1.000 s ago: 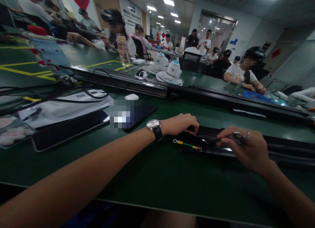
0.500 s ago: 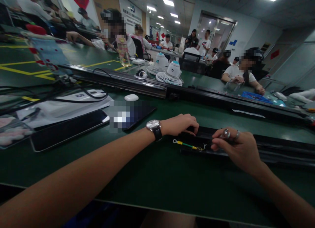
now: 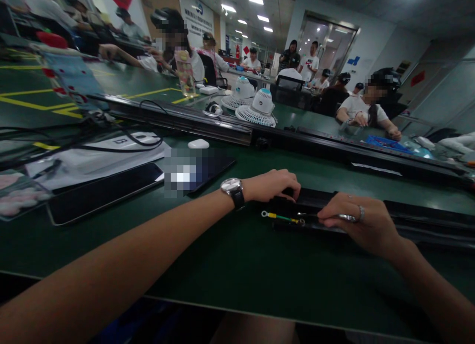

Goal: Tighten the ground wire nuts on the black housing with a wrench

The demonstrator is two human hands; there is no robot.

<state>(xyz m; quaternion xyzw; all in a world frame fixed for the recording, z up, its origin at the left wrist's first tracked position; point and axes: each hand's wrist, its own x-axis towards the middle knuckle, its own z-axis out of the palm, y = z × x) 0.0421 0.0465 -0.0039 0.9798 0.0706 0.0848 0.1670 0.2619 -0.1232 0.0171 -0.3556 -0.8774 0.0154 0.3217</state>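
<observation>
My left hand [image 3: 274,184], with a watch on its wrist, is closed at the left end of a long black channel-shaped rail [image 3: 415,215]. Its fingertips curl down over the rail's edge, partly hidden. Between thumb and fingers, my right hand [image 3: 365,220] holds a slim, shiny metal tool that looks like a wrench [image 3: 347,217]. The tool lies almost level, pointing left along the rail. Just beyond its tip is a short green-and-yellow ground wire [image 3: 284,218] with ring terminals. One terminal sticks out past the rail; the other lies by the tool's tip.
Left of my hands lie a dark tablet [image 3: 107,193], a second dark screen [image 3: 211,174] and a white earbud case [image 3: 198,143]. A long dark beam [image 3: 319,142] crosses the green table, with two white fans [image 3: 256,109] behind it. Several people sit beyond.
My right hand has turned over, bringing the tool from an upright tilt down to nearly level, its tip now by the wire's inner terminal. The left hand keeps its place.
</observation>
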